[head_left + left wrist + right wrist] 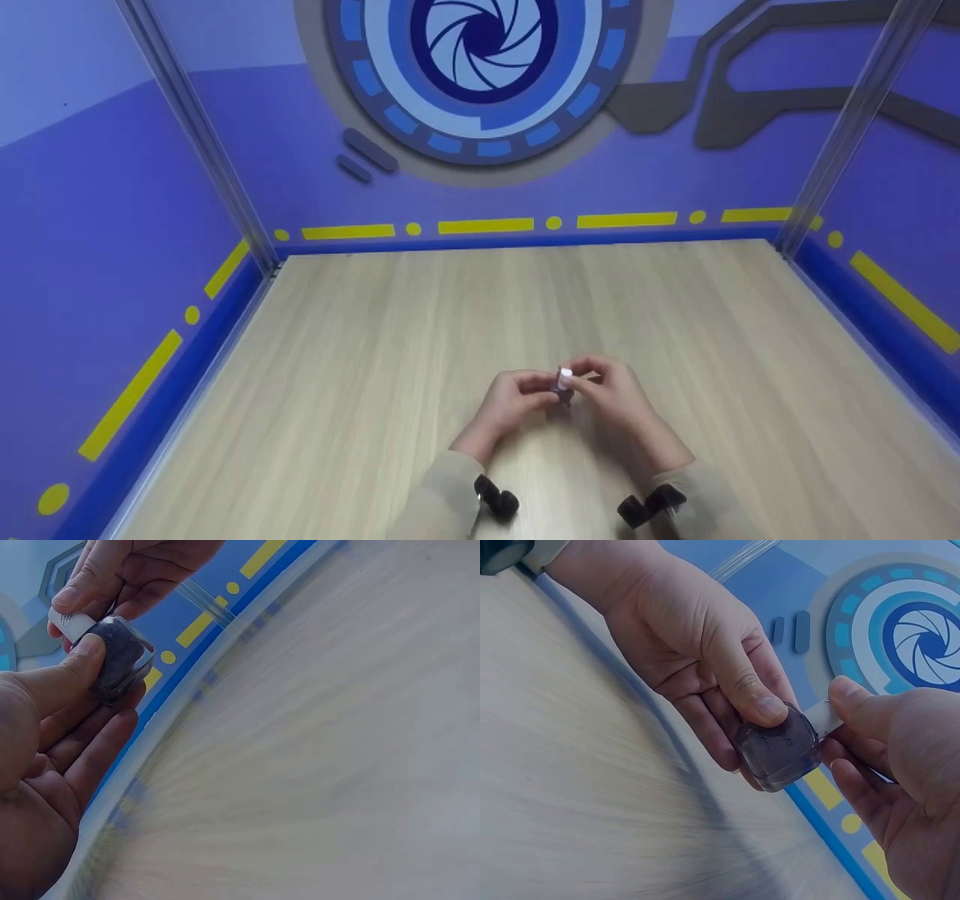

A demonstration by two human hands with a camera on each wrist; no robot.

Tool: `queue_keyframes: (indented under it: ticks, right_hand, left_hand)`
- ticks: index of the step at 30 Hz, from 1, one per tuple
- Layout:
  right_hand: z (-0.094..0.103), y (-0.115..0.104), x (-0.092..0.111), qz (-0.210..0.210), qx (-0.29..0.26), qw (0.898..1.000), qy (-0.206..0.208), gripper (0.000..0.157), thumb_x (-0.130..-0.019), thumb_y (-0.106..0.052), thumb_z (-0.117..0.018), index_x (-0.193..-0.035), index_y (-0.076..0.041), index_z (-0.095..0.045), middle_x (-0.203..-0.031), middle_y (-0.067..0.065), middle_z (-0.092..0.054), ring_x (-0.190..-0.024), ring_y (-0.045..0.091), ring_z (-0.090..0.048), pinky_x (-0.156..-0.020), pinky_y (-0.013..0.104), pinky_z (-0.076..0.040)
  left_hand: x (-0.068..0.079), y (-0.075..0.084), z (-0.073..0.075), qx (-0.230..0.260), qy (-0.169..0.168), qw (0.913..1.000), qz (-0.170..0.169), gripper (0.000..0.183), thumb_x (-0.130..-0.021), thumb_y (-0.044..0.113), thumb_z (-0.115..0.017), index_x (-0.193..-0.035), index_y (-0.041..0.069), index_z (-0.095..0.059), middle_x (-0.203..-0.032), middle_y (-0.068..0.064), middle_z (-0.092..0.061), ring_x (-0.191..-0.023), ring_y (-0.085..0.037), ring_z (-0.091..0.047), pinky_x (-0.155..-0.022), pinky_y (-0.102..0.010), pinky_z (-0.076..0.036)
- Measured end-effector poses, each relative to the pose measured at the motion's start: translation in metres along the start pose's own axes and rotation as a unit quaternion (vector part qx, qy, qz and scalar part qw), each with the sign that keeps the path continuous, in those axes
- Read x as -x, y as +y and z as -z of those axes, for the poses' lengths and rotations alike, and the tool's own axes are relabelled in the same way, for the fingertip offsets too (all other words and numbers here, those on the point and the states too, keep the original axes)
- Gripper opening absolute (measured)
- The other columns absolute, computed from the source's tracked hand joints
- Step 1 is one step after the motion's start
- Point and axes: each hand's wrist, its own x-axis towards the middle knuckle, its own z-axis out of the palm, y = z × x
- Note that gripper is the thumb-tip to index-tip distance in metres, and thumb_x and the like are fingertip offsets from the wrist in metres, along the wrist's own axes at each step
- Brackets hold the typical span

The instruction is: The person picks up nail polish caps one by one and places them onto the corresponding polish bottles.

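A small squarish glass bottle of dark purple nail polish point(778, 754) is held between both hands above the table. My left hand point(511, 403) pinches the glass body, its thumb pressed on one flat side and fingers behind. The white cap point(565, 377) sits at the neck end, between the thumb and fingers of my right hand point(616, 391). In the left wrist view the cap point(73, 626) points up and left, away from my left palm. Faint lettering shows on the glass in the right wrist view. The neck is partly hidden, so whether the cap is loose I cannot tell.
A light wood-grain table point(360, 360) lies beneath both hands. Blue printed walls point(262, 150) with yellow dashes rise on its left, back and right sides. Metal posts point(202, 142) stand at the back corners. Black wrist cameras point(497, 500) are strapped over the beige sleeves.
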Motion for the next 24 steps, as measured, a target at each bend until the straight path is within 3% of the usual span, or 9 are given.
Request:
queue_keyframes:
  ticks: [10, 24]
  right_hand:
    - [-0.0001, 0.0001, -0.0008, 0.001, 0.006, 1.000, 0.006, 0.015, -0.082, -0.023, -0.072, -0.092, -0.013, -0.069, -0.091, 0.004, -0.067, -0.083, 0.015, -0.067, -0.074, 0.025, -0.051]
    - [-0.0013, 0.0010, -0.0019, 0.021, 0.030, 0.999, -0.003, 0.009, -0.083, -0.017, -0.070, -0.091, -0.015, -0.071, -0.092, 0.002, -0.069, -0.082, 0.016, -0.066, -0.076, 0.026, -0.053]
  left_hand:
    - [0.0015, 0.0050, 0.0001, -0.010, 0.009, 0.9999, 0.001, 0.025, -0.077, 0.014, -0.075, -0.102, 0.018, -0.072, -0.099, 0.003, -0.072, -0.092, -0.008, -0.067, -0.077, -0.023, -0.054]
    - [-0.0031, -0.0032, 0.0004, -0.002, -0.001, 1.0000, -0.002, 0.028, -0.075, 0.012, -0.076, -0.103, 0.013, -0.070, -0.100, -0.002, -0.072, -0.091, -0.010, -0.068, -0.081, -0.022, -0.053]
